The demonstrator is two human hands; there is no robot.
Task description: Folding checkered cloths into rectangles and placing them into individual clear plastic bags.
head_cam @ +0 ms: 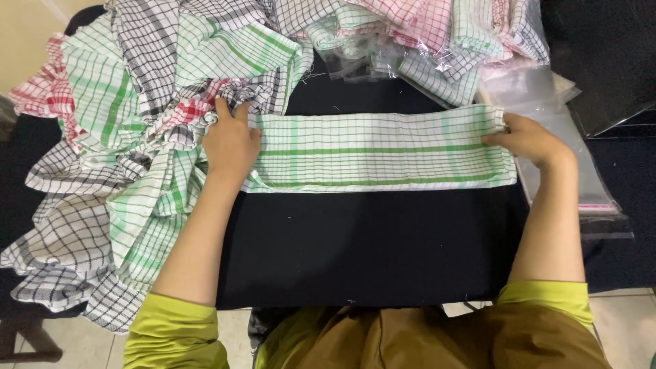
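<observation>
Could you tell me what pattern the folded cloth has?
Folded cloth: white with green checks and stripes, head view.

Clear plastic bags on the tabletop

Flat clear plastic sleeves (570, 147) lie at the tabletop's right edge; crumpled clear plastic wrappers (359, 61) sit along the far edge.
</observation>
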